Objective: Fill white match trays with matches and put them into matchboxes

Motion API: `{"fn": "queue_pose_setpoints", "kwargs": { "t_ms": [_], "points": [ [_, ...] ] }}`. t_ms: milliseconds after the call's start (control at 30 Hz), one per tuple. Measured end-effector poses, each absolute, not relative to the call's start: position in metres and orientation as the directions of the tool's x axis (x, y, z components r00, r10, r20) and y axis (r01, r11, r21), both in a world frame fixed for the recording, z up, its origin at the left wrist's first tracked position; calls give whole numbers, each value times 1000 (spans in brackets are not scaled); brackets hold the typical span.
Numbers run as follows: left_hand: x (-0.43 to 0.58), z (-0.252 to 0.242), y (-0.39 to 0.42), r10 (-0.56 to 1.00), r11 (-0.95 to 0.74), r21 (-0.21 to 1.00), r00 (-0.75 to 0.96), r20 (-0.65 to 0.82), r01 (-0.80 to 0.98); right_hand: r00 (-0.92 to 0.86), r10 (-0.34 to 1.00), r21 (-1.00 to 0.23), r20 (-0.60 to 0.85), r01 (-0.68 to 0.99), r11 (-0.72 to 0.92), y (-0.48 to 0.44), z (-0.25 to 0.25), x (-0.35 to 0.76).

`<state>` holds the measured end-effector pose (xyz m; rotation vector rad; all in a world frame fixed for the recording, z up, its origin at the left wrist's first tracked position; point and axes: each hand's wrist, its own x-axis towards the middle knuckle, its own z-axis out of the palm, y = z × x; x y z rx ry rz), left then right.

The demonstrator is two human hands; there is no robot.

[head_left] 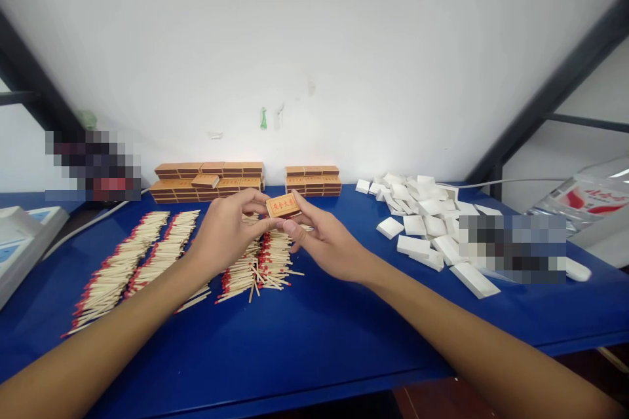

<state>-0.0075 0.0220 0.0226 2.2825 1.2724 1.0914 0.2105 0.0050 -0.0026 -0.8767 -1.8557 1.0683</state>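
One matchbox [282,206], raised over the desk [314,347] — fingers of the left hand [223,226] and the right hand [331,245] both pinch it. Matches [111,268] lie in at least four rows; behind stand two stacks of boxes [228,195]; right, one heap of white trays [414,246] — overlapping, uncountable.

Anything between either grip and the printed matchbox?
Nothing visible. The left-hand grip and right-hand grip both have fingers directly on the matchbox, at opposite ends. The loose matches lie on the blue table below it, not in between.
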Motion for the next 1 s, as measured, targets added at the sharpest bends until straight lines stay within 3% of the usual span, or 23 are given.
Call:
{"fn": "queue_pose_setpoints", "kwargs": {
  "t_ms": [167,300,467,600,800,1000],
  "points": [
    [-8,22,19,801,-580,544,301,518,606,-459,842,-934,282,71,351,3,-3,209],
    [-9,20,21,807,-577,527,337,485,624,-382,878,-939,290,64,339,9,-7,209],
    [-7,19,23,803,-575,491,334,495,655,-285,889,-876,359,224,426,28,-5,226],
    [-8,21,24,808,-544,457,293,510,704,-153,885,-765,441,452,459,55,0,265],
    [-12,22,29,798,-550,433,298,523,714,-86,980,-582,182,794,178,79,-3,312],
    [-14,24,30,776,-569,395,311,549,722,19,988,-395,152,918,43,80,-15,307]
  ]
}}
